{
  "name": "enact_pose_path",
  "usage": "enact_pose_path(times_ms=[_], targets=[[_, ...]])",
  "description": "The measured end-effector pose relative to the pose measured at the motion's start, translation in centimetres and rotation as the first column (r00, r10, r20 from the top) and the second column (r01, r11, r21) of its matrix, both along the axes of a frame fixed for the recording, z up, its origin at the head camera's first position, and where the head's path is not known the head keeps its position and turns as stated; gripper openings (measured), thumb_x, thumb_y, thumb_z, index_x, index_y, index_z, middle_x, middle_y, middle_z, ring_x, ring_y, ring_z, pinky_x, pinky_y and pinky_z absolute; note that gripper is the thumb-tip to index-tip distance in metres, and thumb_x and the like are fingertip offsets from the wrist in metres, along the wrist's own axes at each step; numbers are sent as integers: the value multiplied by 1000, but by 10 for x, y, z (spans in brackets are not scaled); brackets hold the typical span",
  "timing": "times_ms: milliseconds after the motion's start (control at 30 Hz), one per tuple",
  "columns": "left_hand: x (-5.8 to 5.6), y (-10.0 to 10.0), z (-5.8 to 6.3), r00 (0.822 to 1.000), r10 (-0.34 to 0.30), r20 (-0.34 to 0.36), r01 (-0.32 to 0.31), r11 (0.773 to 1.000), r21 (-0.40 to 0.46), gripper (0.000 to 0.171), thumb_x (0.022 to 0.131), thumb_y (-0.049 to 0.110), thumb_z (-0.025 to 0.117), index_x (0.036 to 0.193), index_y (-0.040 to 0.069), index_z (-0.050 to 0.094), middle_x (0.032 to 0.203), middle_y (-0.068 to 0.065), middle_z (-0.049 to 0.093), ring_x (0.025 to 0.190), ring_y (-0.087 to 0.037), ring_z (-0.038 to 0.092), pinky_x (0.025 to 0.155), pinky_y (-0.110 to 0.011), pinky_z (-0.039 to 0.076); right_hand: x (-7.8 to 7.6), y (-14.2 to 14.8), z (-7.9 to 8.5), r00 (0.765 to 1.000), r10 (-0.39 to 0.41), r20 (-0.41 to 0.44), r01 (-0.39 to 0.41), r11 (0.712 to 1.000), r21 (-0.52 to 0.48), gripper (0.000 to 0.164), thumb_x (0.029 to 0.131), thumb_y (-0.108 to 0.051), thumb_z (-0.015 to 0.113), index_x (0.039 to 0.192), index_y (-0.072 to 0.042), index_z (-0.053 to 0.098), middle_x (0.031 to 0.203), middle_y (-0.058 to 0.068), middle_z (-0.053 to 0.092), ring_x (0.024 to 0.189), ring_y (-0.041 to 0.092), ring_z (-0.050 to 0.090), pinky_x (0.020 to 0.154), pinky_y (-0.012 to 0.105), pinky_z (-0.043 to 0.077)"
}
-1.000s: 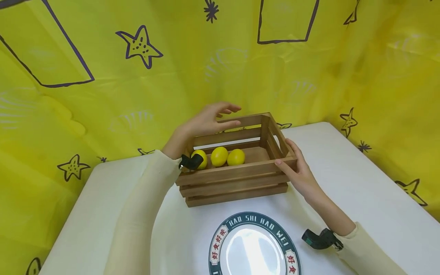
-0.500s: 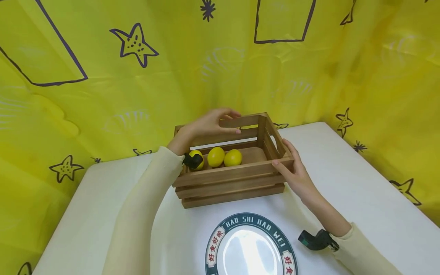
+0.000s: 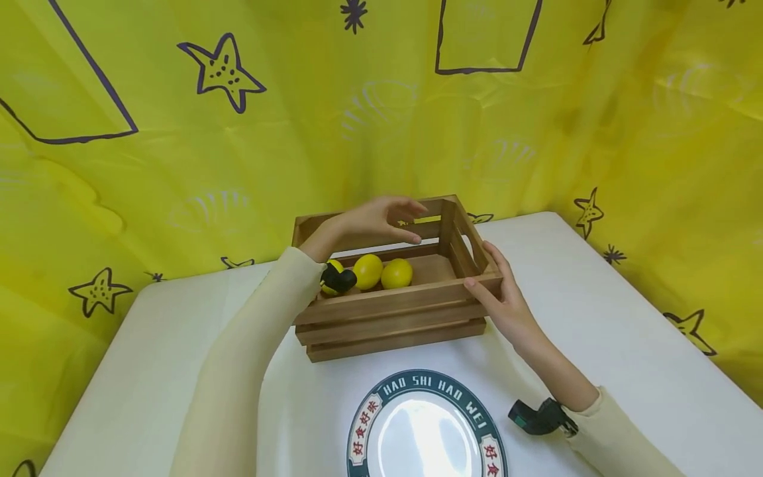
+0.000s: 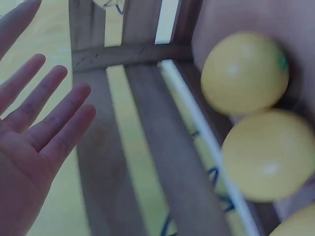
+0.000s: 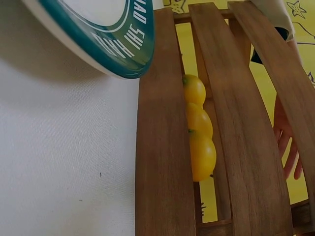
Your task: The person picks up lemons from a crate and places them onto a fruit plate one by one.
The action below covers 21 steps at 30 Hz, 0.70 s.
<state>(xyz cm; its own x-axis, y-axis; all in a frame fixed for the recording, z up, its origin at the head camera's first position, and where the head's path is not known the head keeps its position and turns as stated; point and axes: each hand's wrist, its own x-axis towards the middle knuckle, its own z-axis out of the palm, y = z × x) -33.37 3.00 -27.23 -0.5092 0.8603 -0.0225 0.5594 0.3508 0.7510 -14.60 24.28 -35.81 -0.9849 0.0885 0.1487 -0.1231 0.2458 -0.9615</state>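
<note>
A slatted wooden crate (image 3: 393,298) stands on the table with three lemons (image 3: 367,271) grouped in its left part. Over the crate's back part hovers my left hand (image 3: 378,222), fingers spread and slightly bent, with nothing in it. In the left wrist view the palm of my left hand (image 4: 24,152) lies beside the slats, apart from the lemons (image 4: 268,155). My right hand (image 3: 505,301) holds the crate's front right corner, thumb on the front top slat and fingers along the right end. The right wrist view shows the lemons (image 5: 202,152) between the slats, but not my right hand.
A round plate (image 3: 477,414) with a green lettered rim lies in front of the crate, cut off by the frame's bottom edge. Under everything is a white table (image 3: 179,344). A yellow curtain (image 3: 310,132) with drawn stars hangs right behind the crate.
My left hand has sunk lower over the crate and shifted slightly right relative to it. My right hand stays at the corner. The whole scene has drifted a little left in view.
</note>
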Motion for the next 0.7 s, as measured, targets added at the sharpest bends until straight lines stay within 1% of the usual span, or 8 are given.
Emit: enact_pose_path(times_ms=[33, 100, 133, 200, 300, 400, 533, 700], targets=[[-1, 1, -2, 1000, -12, 2, 12, 1000, 1, 60, 88, 24, 74, 139, 6, 49, 144, -9, 50, 133, -25, 46, 111, -40, 37, 0, 0, -1, 1000, -2, -1, 2, 1000, 1, 75, 99, -22, 56, 157, -25, 9, 163, 10, 9, 146, 39, 13, 111, 69, 12], [-4, 3, -7, 999, -27, 28, 27, 1000, 6, 58, 88, 22, 74, 139, 7, 50, 144, -11, 49, 133, -28, 45, 110, -40, 37, 1, 1, -1, 1000, -6, -3, 6, 1000, 2, 75, 99, -24, 56, 157, -24, 9, 163, 10, 8, 146, 38, 12, 111, 69, 13], [-4, 4, -9, 998, -35, 44, 35, 999, 7, 58, 89, 21, 73, 139, 6, 50, 144, -12, 49, 134, -27, 45, 110, -39, 38, 2, 2, -1, 1000, -8, -4, 8, 1000, 4, 75, 98, -24, 56, 157, -24, 9, 163, 9, 8, 146, 38, 12, 111, 70, 12], [-6, 6, -11, 997, -48, 53, 49, 999, -4, 58, 90, 21, 72, 140, 6, 49, 144, -12, 49, 133, -25, 46, 109, -36, 39, 2, 4, 0, 1000, -12, -7, 12, 1000, 6, 76, 98, -25, 56, 157, -24, 9, 163, 8, 7, 147, 37, 11, 111, 70, 11], [-8, 10, -12, 995, -58, 86, 60, 998, -14, 58, 90, 19, 71, 141, 5, 47, 144, -13, 48, 133, -23, 47, 108, -33, 41, 1, 6, 3, 1000, -14, -17, 14, 1000, 1, 76, 98, -24, 56, 157, -25, 9, 163, 6, 7, 147, 35, 10, 112, 68, 10], [-10, 11, -13, 992, -62, 111, 66, 997, -34, 58, 90, 16, 71, 141, 3, 46, 146, -13, 47, 134, -23, 47, 108, -32, 40, -1, 6, 6, 999, -17, -29, 16, 1000, -8, 75, 98, -24, 57, 157, -26, 10, 163, 5, 7, 148, 34, 10, 114, 67, 9], [-13, 7, -17, 988, -65, 137, 78, 993, -90, 58, 91, 12, 69, 142, 0, 45, 149, -14, 44, 136, -26, 43, 111, -34, 36, -2, 4, 4, 1000, -8, -25, 7, 1000, -11, 75, 98, -24, 57, 157, -26, 10, 163, 5, 7, 148, 33, 9, 113, 67, 8], [-14, 2, -25, 989, -55, 138, 77, 983, -164, 59, 90, 14, 69, 142, 2, 45, 149, -13, 43, 137, -30, 42, 112, -36, 36, -3, 0, -4, 1000, 5, -15, -6, 1000, -9, 75, 98, -23, 56, 157, -26, 10, 163, 5, 7, 148, 34, 9, 113, 68, 9]])
